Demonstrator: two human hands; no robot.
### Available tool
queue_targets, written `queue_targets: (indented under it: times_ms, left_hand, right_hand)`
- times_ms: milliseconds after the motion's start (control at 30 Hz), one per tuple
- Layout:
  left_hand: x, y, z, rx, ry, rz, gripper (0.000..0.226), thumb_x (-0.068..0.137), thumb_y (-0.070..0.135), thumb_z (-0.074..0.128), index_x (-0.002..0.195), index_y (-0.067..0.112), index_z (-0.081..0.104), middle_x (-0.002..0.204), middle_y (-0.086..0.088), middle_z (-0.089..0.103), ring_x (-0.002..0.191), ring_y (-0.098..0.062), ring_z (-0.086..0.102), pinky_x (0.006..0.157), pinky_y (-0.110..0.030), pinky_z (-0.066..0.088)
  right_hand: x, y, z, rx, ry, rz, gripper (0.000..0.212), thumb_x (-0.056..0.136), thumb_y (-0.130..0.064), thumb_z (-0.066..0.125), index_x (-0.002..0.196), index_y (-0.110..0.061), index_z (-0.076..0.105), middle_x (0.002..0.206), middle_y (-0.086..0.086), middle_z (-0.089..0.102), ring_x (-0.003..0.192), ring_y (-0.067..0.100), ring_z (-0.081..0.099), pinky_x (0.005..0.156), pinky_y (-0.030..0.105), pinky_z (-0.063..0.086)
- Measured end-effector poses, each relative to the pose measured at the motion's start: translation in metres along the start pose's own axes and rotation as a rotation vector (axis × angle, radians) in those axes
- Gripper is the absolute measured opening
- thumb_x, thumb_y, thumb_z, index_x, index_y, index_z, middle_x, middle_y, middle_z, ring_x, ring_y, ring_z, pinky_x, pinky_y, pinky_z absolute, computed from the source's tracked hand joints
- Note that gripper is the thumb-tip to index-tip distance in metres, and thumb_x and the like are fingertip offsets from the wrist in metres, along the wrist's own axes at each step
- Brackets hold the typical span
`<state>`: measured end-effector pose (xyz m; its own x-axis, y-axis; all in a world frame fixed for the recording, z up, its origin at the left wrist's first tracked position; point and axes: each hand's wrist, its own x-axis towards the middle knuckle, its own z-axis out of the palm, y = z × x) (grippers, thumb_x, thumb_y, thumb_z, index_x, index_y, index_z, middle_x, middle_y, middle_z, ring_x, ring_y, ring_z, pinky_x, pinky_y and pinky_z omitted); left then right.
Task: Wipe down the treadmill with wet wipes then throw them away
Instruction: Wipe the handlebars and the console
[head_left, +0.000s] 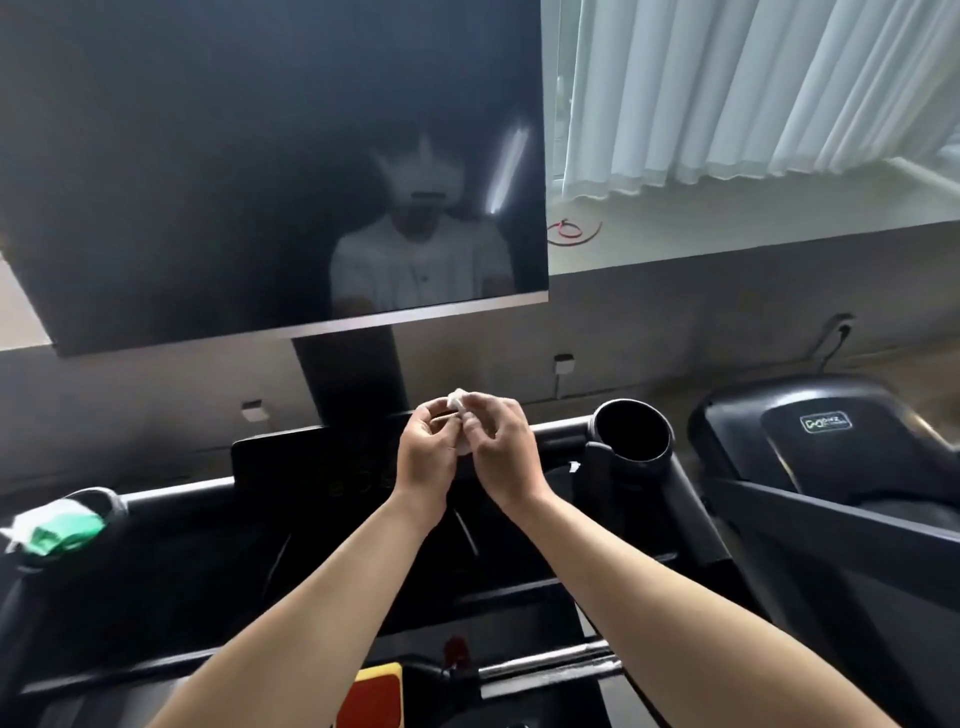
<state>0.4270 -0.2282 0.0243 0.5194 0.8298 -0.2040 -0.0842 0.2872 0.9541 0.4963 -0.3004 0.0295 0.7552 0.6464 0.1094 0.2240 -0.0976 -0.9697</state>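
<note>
I see both hands up in front of me, over the middle of the treadmill (291, 467) console. The wet wipe (459, 410) is between them, held in the air, not touching the treadmill. It's small & white, all scrunched into a little lump. A bit of it pokes out on top of the fingers, and more shows lower down in the gap btw the two hands. I can't tell if it's dirty.

The left hand (423, 457) has its fingers curled in, thumb & fingertips pinching the wipe's left side. The right hand (501, 454) is curled too, pinching the wipe from the right. Both hands are nearly closed, w/ only the wipe in them. I can't tell if the hands touch each other.

At the left end of the console bar, the left cup holder (111, 505) has a green & white pack (57, 530) stuck in it. At the right end is the right cup holder (631, 434), round & black. A big dark screen (234, 156) hangs above the console. Off to the right stands another treadmill (810, 441). White curtains (753, 88) hang at the top right.
</note>
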Motion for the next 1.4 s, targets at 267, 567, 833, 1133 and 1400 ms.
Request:
queue_targets:
  times_ms: [267,567,833,1133,1400]
  left_hand:
    - [0.02,0.004,-0.045,0.794,0.003,0.505,0.034,0.088,0.002,0.065,0.116,0.021,0.069,0.113,0.007,0.071,0.108,-0.01,0.064,0.101,-0.021,0.045]
    - [0.041,-0.005,-0.11,1.418,-0.02,0.452,0.068,0.099,0.04,0.055,0.159,0.024,0.027,0.164,0.004,0.027,0.154,-0.017,0.01,0.123,-0.036,-0.007]
    - [0.046,-0.006,-0.123,1.364,-0.091,0.516,0.061,0.099,0.045,0.052,0.154,0.029,0.032,0.155,0.011,0.033,0.147,-0.01,0.015,0.116,-0.026,-0.019]
    - [0.049,-0.008,-0.129,1.393,-0.137,0.52,0.061,0.102,0.047,0.046,0.156,0.03,0.023,0.155,0.011,0.025,0.148,-0.011,0.006,0.119,-0.031,-0.019]
    - [0.052,-0.011,-0.13,1.39,-0.164,0.529,0.06,0.102,0.048,0.044,0.155,0.032,0.02,0.155,0.01,0.022,0.147,-0.012,0.003,0.119,-0.033,-0.019]
  right_hand:
    - [0.017,0.003,0.031,-0.121,0.095,-0.036,0.027,0.101,-0.013,0.054,0.122,-0.013,0.071,0.118,0.004,0.053,0.1,-0.003,0.051,0.092,0.0,0.031]
    - [0.036,0.026,0.07,-0.523,0.047,-0.054,0.044,0.088,0.003,0.043,0.118,-0.014,0.069,0.127,0.004,0.061,0.126,0.027,0.043,0.111,0.027,0.025]
    - [0.039,0.007,0.085,-0.803,-0.278,-0.136,0.037,0.102,-0.021,0.041,0.133,-0.029,0.06,0.138,-0.011,0.055,0.14,0.011,0.037,0.119,0.06,-0.01]
    - [0.06,0.001,0.083,-0.915,-0.111,0.177,0.042,0.105,-0.033,0.029,0.109,-0.019,0.069,0.121,0.003,0.063,0.124,0.024,0.053,0.12,0.062,0.001]
    - [0.054,0.006,0.085,-0.88,-0.221,-0.017,0.034,0.104,-0.037,0.037,0.119,-0.028,0.066,0.128,-0.009,0.063,0.131,0.014,0.046,0.119,0.06,0.008]
